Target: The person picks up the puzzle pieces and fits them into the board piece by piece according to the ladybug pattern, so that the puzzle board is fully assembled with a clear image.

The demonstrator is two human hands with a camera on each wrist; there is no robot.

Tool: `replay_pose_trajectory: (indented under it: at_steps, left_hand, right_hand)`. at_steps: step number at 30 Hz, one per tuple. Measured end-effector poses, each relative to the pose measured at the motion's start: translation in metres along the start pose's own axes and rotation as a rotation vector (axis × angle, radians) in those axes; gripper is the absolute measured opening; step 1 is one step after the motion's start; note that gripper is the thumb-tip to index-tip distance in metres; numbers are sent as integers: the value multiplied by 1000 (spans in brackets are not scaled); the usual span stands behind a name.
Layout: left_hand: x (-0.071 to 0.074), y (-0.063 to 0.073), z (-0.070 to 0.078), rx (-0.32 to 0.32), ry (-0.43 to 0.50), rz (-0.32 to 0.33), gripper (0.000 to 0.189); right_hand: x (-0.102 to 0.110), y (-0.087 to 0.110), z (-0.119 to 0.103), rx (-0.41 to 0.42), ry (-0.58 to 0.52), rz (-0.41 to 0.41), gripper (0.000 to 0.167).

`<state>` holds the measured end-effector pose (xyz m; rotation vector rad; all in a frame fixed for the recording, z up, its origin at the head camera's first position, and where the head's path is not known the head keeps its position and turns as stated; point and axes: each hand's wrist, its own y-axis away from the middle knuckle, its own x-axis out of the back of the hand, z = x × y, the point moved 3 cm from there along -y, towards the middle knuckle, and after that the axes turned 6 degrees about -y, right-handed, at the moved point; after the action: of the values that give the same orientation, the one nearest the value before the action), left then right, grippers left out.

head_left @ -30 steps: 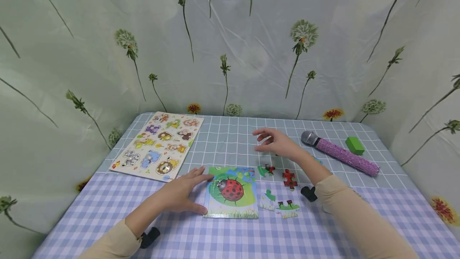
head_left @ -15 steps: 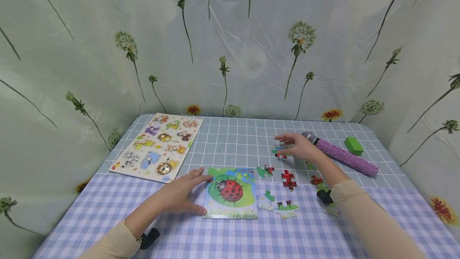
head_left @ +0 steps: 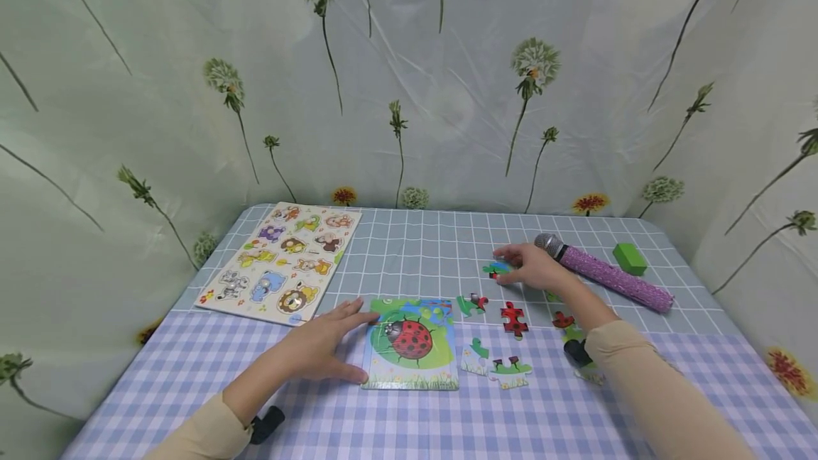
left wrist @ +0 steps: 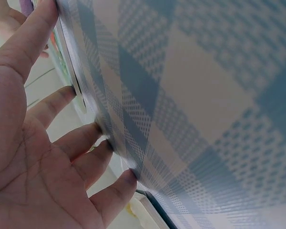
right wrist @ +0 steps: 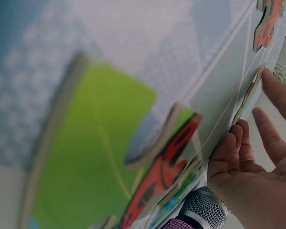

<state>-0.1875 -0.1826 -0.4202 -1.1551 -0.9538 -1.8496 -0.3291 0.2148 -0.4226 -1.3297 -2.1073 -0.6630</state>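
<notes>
My left hand (head_left: 322, 343) rests at the left edge of a square ladybug puzzle board (head_left: 410, 339), fingers spread. In the left wrist view its thumb (left wrist: 35, 33) and index fingertip touch the board's edge. My right hand (head_left: 535, 266) is over the back right of the table, its thumb and curled fingers at two ends of a blue, green and red puzzle piece (head_left: 495, 270). The right wrist view shows that piece (right wrist: 250, 95) edge-on and flat on the table. Nearer lie a green-and-red piece (head_left: 471, 304), a red piece (head_left: 514, 320) and pieces with grass (head_left: 511, 373).
A wooden animal peg puzzle (head_left: 281, 261) lies at the back left. Behind the right hand is a microphone (head_left: 607, 275) with a glittery pink handle, beside a green block (head_left: 630, 259). More puzzle pieces (head_left: 564, 320) lie partly under the right forearm. A patterned curtain (head_left: 441, 91) borders the table.
My right hand has moved right and down, from above the table to the blue, green and red puzzle piece, and its fingers have closed toward it. The left hand has stayed at the board.
</notes>
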Motion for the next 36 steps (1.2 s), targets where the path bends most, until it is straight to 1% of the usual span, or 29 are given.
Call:
replay_pose_trajectory:
  at_steps: [4, 16, 30, 36]
  left_hand:
    - [0, 0, 0, 2, 0, 1, 97]
    - [-1, -1, -2, 10, -5, -1, 97]
    - [-2, 0, -2, 4, 5, -2, 96]
    - [-1, 0, -2, -4, 4, -1, 96]
  right_hand:
    - [-1, -3, 0, -4, 55, -6, 53]
    - [-1, -4, -1, 7, 97, -16, 48]
    - [-1, -2, -5, -1, 91, -12, 45]
    - [3, 1, -6, -10, 59, -43, 47]
